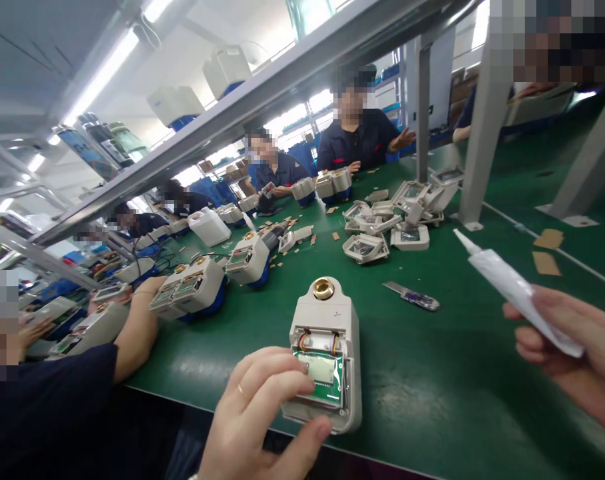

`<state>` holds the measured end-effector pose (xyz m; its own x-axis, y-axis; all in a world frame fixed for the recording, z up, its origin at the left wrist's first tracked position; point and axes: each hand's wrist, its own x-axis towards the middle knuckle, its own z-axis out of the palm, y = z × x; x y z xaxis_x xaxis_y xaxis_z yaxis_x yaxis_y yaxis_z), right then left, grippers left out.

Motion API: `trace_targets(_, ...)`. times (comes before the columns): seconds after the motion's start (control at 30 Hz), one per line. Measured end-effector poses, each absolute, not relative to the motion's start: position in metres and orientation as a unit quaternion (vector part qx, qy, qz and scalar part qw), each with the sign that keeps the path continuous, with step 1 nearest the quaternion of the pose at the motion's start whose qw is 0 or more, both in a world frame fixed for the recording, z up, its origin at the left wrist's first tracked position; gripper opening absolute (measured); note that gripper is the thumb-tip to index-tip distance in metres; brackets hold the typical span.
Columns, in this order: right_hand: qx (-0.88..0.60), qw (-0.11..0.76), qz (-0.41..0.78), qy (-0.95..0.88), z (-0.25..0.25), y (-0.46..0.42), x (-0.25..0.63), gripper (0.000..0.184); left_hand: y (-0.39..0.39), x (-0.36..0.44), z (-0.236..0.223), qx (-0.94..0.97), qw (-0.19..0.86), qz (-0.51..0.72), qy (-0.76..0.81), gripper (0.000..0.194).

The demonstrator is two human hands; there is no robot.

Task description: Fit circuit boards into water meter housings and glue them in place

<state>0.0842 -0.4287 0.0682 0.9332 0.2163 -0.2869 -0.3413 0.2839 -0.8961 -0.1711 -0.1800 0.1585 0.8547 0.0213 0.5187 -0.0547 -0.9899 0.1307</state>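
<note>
My left hand (262, 413) grips the near end of an open beige meter housing (327, 347) on the green table; its fingers curl over the green circuit board (322, 377) and the thumb presses the bottom edge. A brass fitting (323, 288) tops the housing. At the right my right hand (572, 353) is closed round a white squeeze tube (512, 287) whose nozzle points up and left, raised above the table and apart from the housing.
A small knife-like tool (412, 297) lies beyond the housing. Several loose meter covers (392, 223) are piled further back. Assembled meters (192, 290) line the left side near a co-worker's arm (137, 327). Other people sit opposite. A metal post (482, 133) stands at right.
</note>
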Motion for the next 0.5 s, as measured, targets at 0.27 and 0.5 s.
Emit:
trace_targets(0.27,-0.547,0.801,0.236,0.059,0.036,-0.42,0.007,0.063,-0.201,-0.183,0.05,0.827,0.292,0.447,0.176,0.104)
trace_targets(0.5,-0.517,0.826,0.195,0.117,0.036,-0.405,0.008,0.024,-0.193,-0.178,0.039,0.874,0.372,0.245,0.193,0.126)
